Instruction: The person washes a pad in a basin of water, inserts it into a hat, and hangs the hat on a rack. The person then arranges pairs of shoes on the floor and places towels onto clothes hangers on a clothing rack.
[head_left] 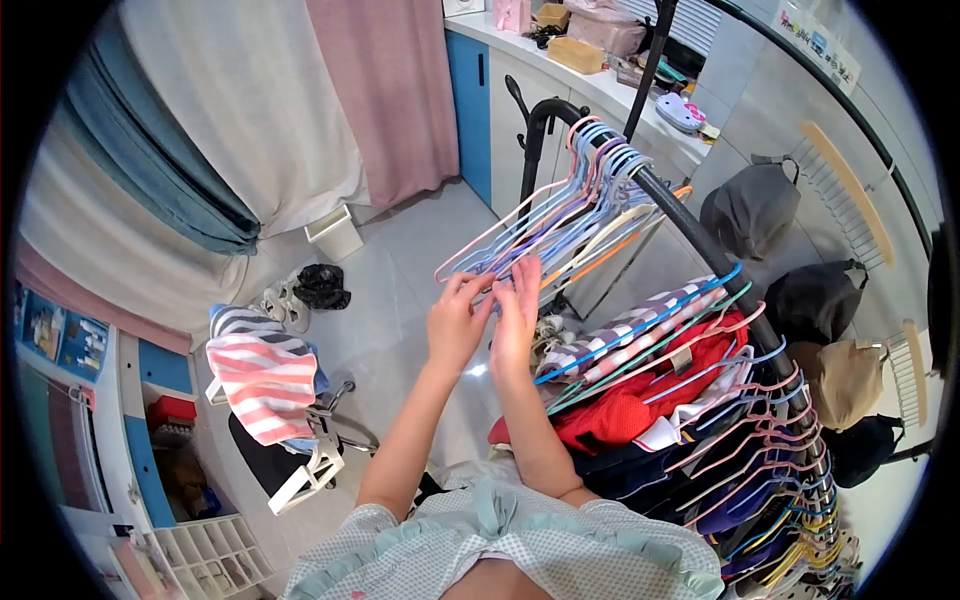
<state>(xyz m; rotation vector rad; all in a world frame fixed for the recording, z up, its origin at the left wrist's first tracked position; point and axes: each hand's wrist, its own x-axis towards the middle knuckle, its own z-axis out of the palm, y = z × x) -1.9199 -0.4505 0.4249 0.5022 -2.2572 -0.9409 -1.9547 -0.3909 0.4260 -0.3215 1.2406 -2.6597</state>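
Note:
Several empty hangers [590,195] in pink, blue, purple, white and orange hang bunched at the near end of a black rail [690,225]. My left hand [460,325] is at their lower bars, with fingers bent and closed near a pink and a blue one. Beside it, my right hand [515,315] is raised with its fingers upright, touching the same bars. The fingertips of both hands nearly meet, and what lies between them is too small to make out. Further along the rail hang clothes, among them a red garment [625,415] and a grey-and-white striped one [610,330].
A chair at left bears striped clothes [262,375]. Behind it are shoes, a black bag [322,287] and a white bin [335,235]. Curtains [385,90] hang at the back. Caps and bags [755,210] hang on the right wall. A counter [640,120] holds boxes.

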